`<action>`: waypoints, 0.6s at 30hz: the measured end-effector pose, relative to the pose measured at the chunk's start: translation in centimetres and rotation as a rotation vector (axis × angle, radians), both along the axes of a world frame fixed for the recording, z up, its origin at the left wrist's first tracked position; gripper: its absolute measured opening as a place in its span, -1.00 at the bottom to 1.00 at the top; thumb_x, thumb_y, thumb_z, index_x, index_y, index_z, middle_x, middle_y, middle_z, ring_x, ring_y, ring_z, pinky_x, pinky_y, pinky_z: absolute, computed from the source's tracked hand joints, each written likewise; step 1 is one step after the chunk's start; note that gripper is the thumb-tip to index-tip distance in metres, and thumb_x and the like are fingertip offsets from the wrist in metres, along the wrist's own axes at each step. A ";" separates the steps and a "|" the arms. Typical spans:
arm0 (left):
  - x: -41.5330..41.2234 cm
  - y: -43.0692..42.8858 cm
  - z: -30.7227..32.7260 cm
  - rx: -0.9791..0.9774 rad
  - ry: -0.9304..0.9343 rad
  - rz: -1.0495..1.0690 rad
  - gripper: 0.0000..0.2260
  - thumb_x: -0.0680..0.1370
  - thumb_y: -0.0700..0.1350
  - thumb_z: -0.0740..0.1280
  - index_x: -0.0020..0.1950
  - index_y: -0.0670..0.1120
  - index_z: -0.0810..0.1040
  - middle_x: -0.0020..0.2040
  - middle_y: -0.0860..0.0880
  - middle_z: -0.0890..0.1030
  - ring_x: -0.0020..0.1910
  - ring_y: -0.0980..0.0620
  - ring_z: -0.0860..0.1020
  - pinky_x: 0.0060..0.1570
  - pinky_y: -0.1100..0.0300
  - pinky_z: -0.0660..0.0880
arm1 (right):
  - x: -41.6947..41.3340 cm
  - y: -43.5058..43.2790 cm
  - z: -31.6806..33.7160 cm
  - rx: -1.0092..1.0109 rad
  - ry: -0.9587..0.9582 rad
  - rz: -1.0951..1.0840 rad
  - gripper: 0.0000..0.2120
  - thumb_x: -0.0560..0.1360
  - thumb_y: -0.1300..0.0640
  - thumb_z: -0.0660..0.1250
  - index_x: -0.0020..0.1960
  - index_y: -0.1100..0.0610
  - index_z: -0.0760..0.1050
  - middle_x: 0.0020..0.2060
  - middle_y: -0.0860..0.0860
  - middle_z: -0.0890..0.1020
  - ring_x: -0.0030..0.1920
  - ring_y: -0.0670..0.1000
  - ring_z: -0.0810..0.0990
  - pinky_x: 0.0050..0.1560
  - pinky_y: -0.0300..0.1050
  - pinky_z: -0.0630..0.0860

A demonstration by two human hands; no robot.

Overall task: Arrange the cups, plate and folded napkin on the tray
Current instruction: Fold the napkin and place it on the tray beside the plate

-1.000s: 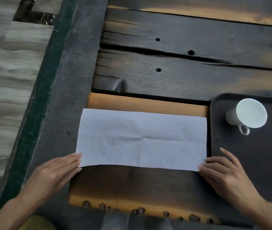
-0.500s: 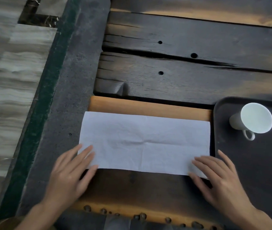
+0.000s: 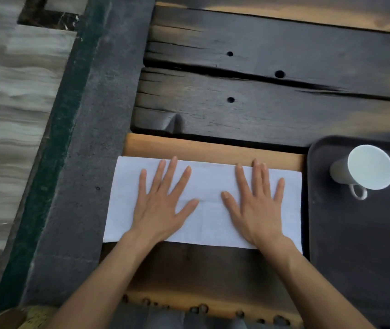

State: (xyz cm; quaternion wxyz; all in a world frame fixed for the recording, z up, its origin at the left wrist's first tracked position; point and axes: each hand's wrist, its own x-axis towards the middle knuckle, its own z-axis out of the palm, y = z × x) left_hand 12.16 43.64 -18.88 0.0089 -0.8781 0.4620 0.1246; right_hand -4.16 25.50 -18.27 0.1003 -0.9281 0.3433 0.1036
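A white napkin (image 3: 209, 179), folded into a long rectangle, lies flat on a wooden board (image 3: 213, 148). My left hand (image 3: 163, 203) presses flat on its left half with fingers spread. My right hand (image 3: 257, 203) presses flat on its right half, also spread. Neither hand grips anything. To the right sits a dark tray (image 3: 355, 245). A white cup (image 3: 365, 170) with a small handle stands at the tray's far left corner. No plate is in view.
The board rests on a dark plank table (image 3: 272, 91) with holes and cracks. A grey stone ledge (image 3: 89, 150) with a green strip runs along the left, and pale tiled floor (image 3: 6, 115) lies beyond it.
Both hands moved from the napkin's near corners onto its top and now lie flat on it. The napkin and cup kept their places.
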 end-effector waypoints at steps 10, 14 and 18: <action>5.4 5.2 -1.2 -0.015 -0.048 0.204 -0.37 0.65 0.34 -0.08 0.66 0.16 -0.13 0.69 -0.04 -0.16 0.65 -0.03 -0.19 0.57 -0.12 -0.09 | -2.3 -3.0 0.4 -0.023 0.004 -0.109 -0.32 0.57 -0.44 -0.17 0.62 -0.23 -0.15 0.64 0.08 -0.17 0.62 0.08 -0.25 0.56 0.31 -0.19; 5.2 4.8 -0.8 0.024 -0.059 0.204 -0.37 0.65 0.32 -0.10 0.67 0.12 -0.13 0.69 -0.07 -0.15 0.65 -0.05 -0.19 0.58 -0.18 -0.15 | -2.1 -2.8 0.4 -0.024 0.031 -0.097 -0.32 0.57 -0.43 -0.19 0.62 -0.22 -0.18 0.63 0.08 -0.20 0.62 0.08 -0.28 0.55 0.32 -0.23; 3.2 2.6 0.8 0.033 -0.132 0.231 -0.41 0.68 0.16 -0.11 0.67 -0.05 0.03 0.68 -0.17 -0.01 0.65 -0.18 -0.04 0.53 -0.36 -0.18 | -1.0 -1.6 0.8 -0.014 -0.013 -0.106 -0.33 0.62 -0.33 -0.16 0.65 -0.06 -0.07 0.63 0.17 -0.13 0.62 0.14 -0.24 0.52 0.40 -0.23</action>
